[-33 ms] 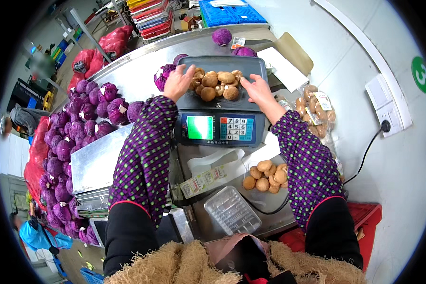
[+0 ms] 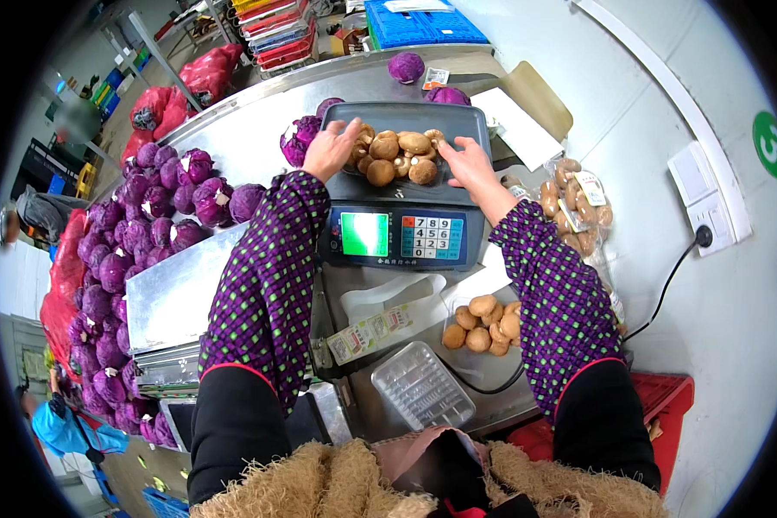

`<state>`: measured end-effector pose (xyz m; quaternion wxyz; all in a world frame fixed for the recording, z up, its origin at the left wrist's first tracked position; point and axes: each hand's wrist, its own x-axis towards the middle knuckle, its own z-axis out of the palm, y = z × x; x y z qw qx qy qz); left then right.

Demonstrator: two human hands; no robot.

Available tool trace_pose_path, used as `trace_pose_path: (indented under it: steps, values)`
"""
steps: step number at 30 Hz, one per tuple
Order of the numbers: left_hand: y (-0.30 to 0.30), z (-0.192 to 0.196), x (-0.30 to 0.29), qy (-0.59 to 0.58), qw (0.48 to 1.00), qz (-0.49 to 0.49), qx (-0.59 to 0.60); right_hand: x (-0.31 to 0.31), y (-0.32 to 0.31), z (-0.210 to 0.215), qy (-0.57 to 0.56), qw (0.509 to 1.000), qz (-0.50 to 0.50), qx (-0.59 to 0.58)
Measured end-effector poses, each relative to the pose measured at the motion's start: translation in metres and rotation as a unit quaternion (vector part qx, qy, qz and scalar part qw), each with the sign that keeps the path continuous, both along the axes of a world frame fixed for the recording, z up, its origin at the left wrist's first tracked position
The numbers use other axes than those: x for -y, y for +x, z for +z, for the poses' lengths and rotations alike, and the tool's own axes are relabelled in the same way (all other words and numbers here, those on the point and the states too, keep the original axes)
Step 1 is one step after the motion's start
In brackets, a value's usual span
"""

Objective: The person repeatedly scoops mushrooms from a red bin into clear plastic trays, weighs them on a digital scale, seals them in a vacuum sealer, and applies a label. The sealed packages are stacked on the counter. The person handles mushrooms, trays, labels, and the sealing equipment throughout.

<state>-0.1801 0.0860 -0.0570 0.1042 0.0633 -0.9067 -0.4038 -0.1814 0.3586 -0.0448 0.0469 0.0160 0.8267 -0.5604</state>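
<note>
A pile of brown mushrooms (image 2: 394,155) sits on the grey pan (image 2: 406,115) of a digital scale (image 2: 397,233). Whether a tray lies under the pile is hard to tell. My left hand (image 2: 331,148) is at its left side, fingers stretched and apart. On the right, my right hand (image 2: 472,171) reaches in over the pan with its fingers extended, their tips close to the outermost mushroom. Neither hand has a mushroom gripped. Nearer to me, more mushrooms (image 2: 485,323) lie by my right sleeve, next to an empty clear plastic tray (image 2: 423,385).
Purple cabbages (image 2: 121,259) are heaped on the left, with a few behind the scale. Bagged mushrooms (image 2: 576,203) rest against the right wall. A strip of labels (image 2: 371,334) lies before the scale. A black power cord (image 2: 669,281) hangs from the wall socket. One person (image 2: 65,427) stands far left.
</note>
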Motion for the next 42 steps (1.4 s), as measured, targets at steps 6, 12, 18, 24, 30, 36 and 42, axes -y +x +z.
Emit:
trace_pose_path:
  steps: [6,12,18,24,30,36,42]
  values:
    - [0.019,0.026,-0.014,-0.004,0.999,-0.020,0.035,0.011,0.007,0.023,-0.033,0.999,0.020,0.010]
    - [0.107,0.085,0.028,0.102,0.991,0.036,0.078,0.041,0.055,0.074,-0.083,0.989,0.114,-0.039]
    - [0.223,0.108,0.113,0.042,0.992,0.104,0.062,0.130,0.132,0.078,-0.094,0.969,0.227,0.006]
    - [0.312,0.091,0.185,0.075,0.976,0.184,0.083,0.225,0.191,0.053,-0.103,0.957,0.269,0.041]
    - [0.343,0.052,0.232,0.093,0.976,0.176,0.091,0.263,0.218,0.032,-0.057,0.957,0.281,0.039]
    - [0.345,0.054,0.239,-0.119,0.984,0.123,-0.057,0.252,0.222,0.025,0.063,0.963,0.244,-0.098]
    - [0.363,0.070,0.185,-0.238,0.914,-0.183,-0.274,0.285,0.200,0.037,0.097,0.949,0.215,-0.207]
